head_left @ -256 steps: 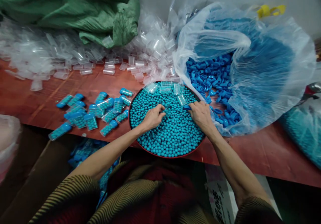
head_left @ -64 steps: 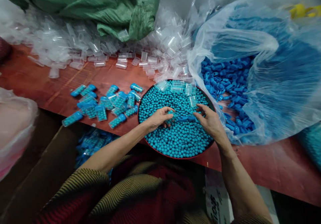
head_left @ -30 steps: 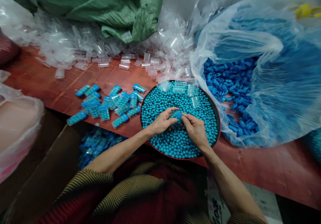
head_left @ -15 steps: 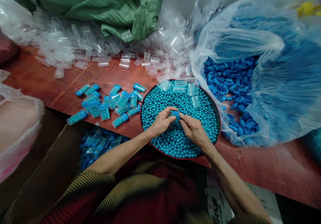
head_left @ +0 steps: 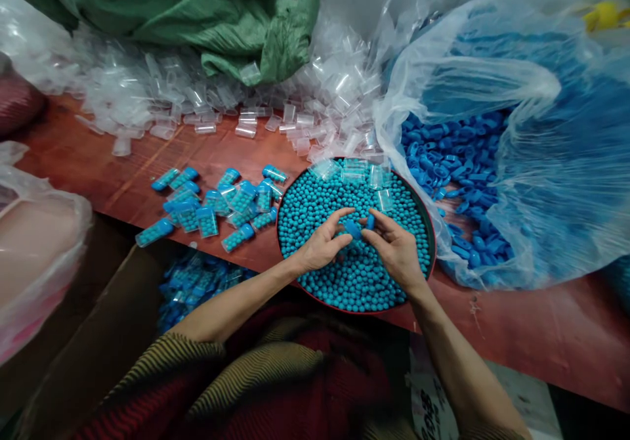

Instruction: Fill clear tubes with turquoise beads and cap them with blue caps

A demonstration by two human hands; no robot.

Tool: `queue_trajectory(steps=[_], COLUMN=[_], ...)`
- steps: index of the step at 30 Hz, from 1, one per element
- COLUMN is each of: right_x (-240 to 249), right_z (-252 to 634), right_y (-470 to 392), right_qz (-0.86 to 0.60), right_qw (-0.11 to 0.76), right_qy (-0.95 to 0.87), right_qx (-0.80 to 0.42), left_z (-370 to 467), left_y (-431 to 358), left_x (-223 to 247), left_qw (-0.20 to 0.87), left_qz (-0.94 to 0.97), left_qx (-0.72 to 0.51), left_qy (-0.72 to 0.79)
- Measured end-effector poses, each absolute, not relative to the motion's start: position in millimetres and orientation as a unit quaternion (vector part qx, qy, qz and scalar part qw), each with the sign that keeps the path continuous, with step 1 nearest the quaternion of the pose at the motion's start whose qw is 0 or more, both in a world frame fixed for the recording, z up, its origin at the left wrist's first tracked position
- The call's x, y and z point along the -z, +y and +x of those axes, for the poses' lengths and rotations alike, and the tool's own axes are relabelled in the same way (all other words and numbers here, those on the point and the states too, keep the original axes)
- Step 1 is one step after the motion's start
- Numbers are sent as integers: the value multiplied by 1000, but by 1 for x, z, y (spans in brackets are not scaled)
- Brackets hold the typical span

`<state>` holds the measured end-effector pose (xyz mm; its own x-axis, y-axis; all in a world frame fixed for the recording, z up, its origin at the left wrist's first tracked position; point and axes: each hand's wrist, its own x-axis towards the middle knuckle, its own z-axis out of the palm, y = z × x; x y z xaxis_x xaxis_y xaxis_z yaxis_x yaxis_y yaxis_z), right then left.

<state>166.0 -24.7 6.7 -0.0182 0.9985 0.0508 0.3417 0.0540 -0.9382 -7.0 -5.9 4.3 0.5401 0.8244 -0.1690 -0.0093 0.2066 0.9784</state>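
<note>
My left hand (head_left: 325, 242) is closed, pinching a small container with a blue top (head_left: 352, 229) between thumb and fingers; its lower part is hidden by the hand. Just to the right, my right hand (head_left: 398, 249) grips a small blue cap (head_left: 370, 220), which stands slightly apart from the container. Both hands are above a round dark-red tray (head_left: 432, 256) full of turquoise beads (head_left: 339, 289). A few clear tubes (head_left: 384, 199) lie on the beads at the far side.
Filled blue-capped containers (head_left: 207, 220) lie left of the tray. Clear empty tubes (head_left: 207, 128) are heaped behind, under a green sack (head_left: 187, 20). On the right, a translucent bag (head_left: 566, 164) holds blue caps (head_left: 457, 157). More filled containers (head_left: 197, 286) lie below the table's edge.
My right hand has moved a little right, away from the left, and a separate blue cap now shows in its fingers. My left hand still holds the blue-topped container.
</note>
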Motion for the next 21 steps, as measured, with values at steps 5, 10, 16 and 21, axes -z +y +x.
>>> queue_trajectory(steps=[5, 10, 16, 21], right_x=[-11, -7, -4, 6], right_z=[146, 140, 137, 135], right_y=[-38, -42, -48, -48], right_qz=[-536, -552, -537, -512], right_qw=[299, 250, 299, 315], right_qy=[-758, -787, -788, -799], right_qx=[-221, -112, -43, 8], left_z=[-1, 0, 5, 10], left_y=[-10, -11, -19, -27], left_x=[-7, -13, -26, -20], left_qw=[638, 656, 690, 619], left_qz=[548, 544, 498, 546], left_qx=[-367, -371, -371, -395], left_qy=[396, 368, 372, 403])
